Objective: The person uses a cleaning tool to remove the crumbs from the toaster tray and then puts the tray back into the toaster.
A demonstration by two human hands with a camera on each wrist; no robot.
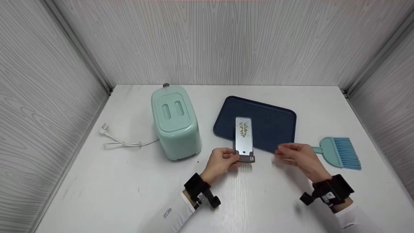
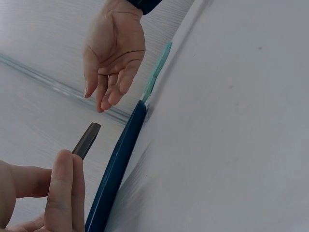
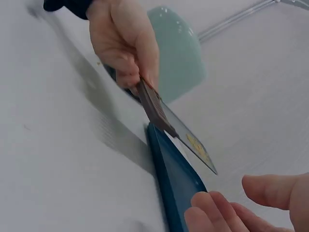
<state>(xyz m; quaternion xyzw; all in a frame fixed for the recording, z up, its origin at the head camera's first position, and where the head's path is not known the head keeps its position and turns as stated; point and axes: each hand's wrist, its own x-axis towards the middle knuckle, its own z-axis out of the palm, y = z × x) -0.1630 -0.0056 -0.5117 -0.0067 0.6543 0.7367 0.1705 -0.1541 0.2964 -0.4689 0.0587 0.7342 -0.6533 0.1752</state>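
The left hand pinches the dark grip end of a flat crumb tray (its metal face speckled with crumbs), holding it tilted over the near edge of the navy serving tray. The right hand hovers just at the tray's 3 o'clock, fingers relaxed and holding nothing. A mint toaster stands at 9 o'clock on the bench; a teal brush lies at 3 o'clock.

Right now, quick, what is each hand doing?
Left hand: pinches the crumb tray by its dark end, over the blue tray.
Right hand: open, holds nothing.
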